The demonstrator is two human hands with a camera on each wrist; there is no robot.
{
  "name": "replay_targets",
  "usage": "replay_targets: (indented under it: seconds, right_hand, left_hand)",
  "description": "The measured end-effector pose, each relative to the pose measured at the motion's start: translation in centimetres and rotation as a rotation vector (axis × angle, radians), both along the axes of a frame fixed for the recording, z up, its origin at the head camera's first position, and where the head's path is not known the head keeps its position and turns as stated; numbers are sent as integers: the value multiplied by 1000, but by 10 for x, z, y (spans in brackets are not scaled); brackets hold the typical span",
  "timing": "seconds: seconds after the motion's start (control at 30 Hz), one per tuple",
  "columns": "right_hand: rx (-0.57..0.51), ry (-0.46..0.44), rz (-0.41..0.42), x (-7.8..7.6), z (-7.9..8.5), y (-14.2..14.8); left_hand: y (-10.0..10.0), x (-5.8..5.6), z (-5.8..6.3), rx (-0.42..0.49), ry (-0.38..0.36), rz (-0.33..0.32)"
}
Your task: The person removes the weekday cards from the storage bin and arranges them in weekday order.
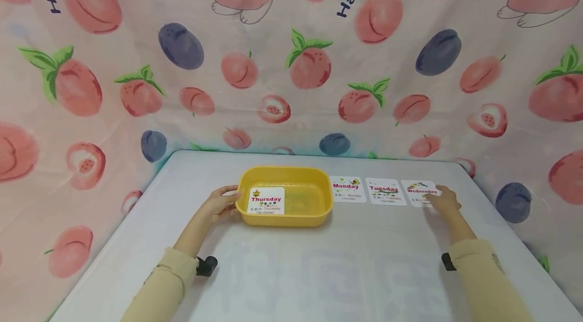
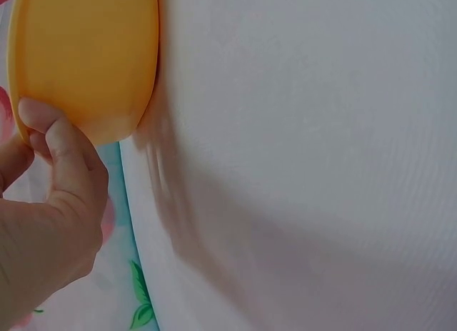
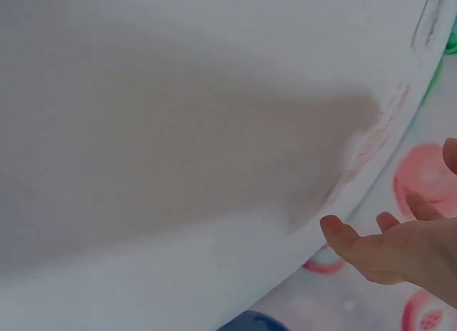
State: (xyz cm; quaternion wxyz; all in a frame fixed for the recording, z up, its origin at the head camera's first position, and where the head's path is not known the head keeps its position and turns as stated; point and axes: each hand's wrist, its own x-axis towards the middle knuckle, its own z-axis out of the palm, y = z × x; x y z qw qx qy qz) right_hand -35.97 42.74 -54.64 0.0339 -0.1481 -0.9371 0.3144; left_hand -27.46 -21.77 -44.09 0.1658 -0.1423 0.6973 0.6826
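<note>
At its left end, my left hand (image 1: 220, 205) pinches the rim of a yellow plastic basin (image 1: 291, 221) between thumb and fingers. In the left wrist view the fingers curl over the basin's edge (image 2: 89, 53). A white card printed "Thursday" (image 1: 266, 201) lies in the left part of the basin. My right hand (image 1: 445, 201) hovers at the right edge of the "Wednesday" card (image 1: 415, 191), covering its corner. In the right wrist view the right hand (image 3: 407, 249) has its fingers relaxed and spread, with nothing gripped.
Right of the basin, the "Monday" card (image 1: 348, 190) and "Tuesday" card (image 1: 386, 193) lie in a row with the Wednesday card on the white table (image 1: 364, 266). A fruit-patterned cloth (image 1: 291, 99) hangs behind the table and along both sides.
</note>
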Motion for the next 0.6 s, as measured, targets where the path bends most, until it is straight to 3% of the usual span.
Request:
replay_targets:
  seconds: [0.07,0.2,0.27,0.47,0.6]
  right_hand:
    - [4,20,30,8,15,-16]
    - [-76,36,96,47,71,-72]
    - [-144,-3,109,67,98,-100]
    - [-407,-55,144,99,129,-144]
    - [-474,-21,186,107,139,-162]
  left_hand:
    - [1,0,-1,3,-6,10]
    - [3,-3,-1,2,-15,19]
    - [4,-4,0,-3,-17,11]
    - [3,-5,1,-29,-19,-2]
    - [1,-3,0,-24,-18,4]
